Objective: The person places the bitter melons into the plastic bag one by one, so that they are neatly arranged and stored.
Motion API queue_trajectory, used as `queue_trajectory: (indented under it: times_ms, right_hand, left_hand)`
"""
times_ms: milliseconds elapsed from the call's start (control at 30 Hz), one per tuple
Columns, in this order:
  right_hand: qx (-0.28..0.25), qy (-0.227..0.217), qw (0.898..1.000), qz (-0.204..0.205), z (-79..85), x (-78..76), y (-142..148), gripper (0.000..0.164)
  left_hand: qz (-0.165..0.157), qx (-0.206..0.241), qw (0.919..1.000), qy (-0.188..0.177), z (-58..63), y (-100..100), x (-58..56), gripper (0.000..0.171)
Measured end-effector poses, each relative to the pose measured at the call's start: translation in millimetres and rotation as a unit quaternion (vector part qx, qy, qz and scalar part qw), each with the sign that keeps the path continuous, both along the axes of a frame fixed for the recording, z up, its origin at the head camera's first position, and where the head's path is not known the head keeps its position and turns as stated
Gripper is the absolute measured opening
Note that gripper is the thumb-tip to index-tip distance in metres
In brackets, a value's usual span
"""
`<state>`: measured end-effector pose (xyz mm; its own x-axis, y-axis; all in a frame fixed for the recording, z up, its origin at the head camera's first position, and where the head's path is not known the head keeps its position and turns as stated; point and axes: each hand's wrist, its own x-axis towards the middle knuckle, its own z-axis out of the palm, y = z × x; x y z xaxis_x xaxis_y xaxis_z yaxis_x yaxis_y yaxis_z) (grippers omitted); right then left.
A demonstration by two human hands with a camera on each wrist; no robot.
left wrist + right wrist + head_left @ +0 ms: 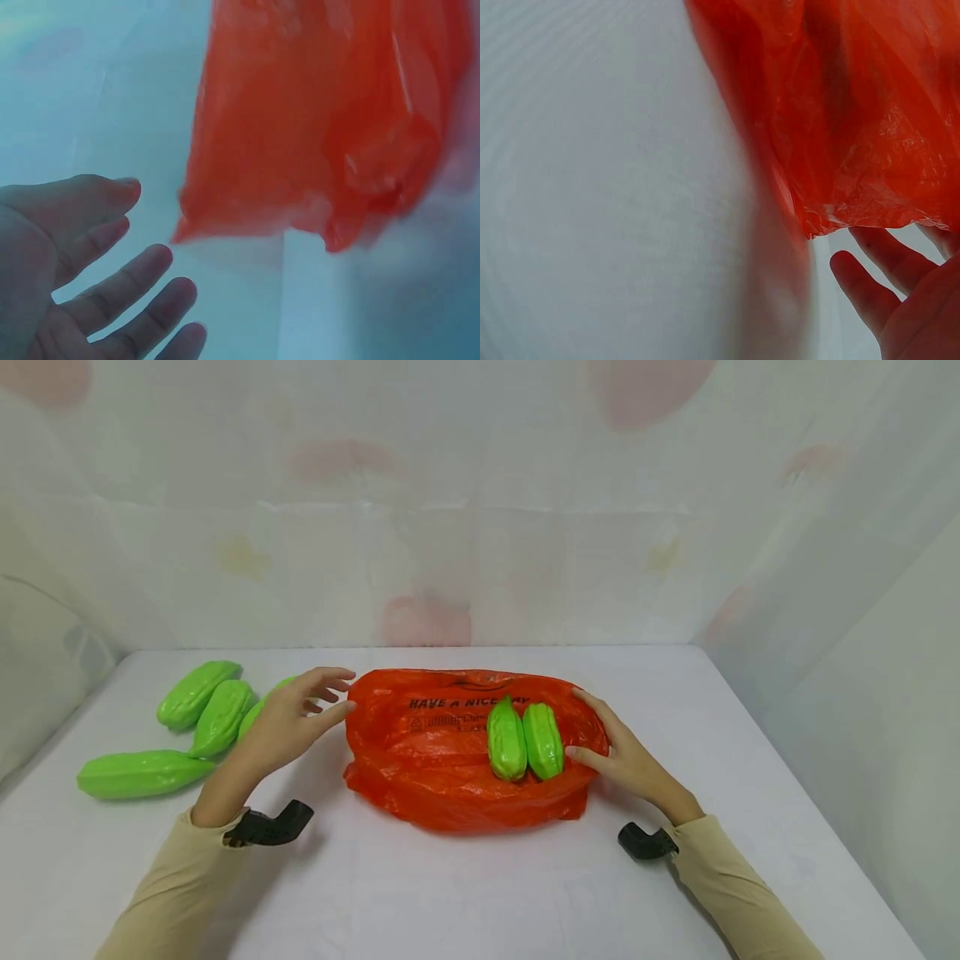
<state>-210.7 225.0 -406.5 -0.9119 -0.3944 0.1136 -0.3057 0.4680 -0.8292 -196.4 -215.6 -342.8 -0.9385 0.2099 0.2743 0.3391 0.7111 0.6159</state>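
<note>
A red plastic bag (420, 760) printed "HAVE A NICE DAY" lies on the table with its mouth spread wide. Two glossy green ridged vegetable-like pieces, one (507, 742) and another (543, 741), sit side by side within the mouth at its right. My left hand (288, 718) hovers beside the bag's left edge, fingers spread and holding nothing; the left wrist view shows a gap between fingers and bag. At the right edge, my right hand (628, 760) touches the bag with thumb and fingers apart. Some of its fingertips are hidden by the bag in the right wrist view.
On the left of the white table (480, 893) lie several more green ridged pieces, among them a long one (142, 774) and a shorter one (198, 695). One is partly hidden by my left hand. A pale patterned curtain (480, 568) hangs behind the table.
</note>
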Motion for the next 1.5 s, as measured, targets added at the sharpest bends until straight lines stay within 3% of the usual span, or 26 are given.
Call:
queue_trajectory:
  times_ms: [433,900,1500]
  right_hand:
    - [0.002,0.001,1.0,0.0,-0.1,-0.9,0.2,0.076]
    - [0.002,-0.003,1.0,-0.001,1.6,0.5,-0.9,0.076]
    - [0.004,0.002,1.0,-0.001,1.7,0.5,-0.4,0.075]
  left_hand:
    - [0.046,0.002,0.9978,0.047,-9.6,-21.3,-9.1,0.038]
    - [0.084,-0.022,0.9953,0.044,-16.7,-43.6,-11.0,0.041]
    - [0.085,-0.061,0.9945,0.008,-24.7,-60.5,-14.0,0.047]
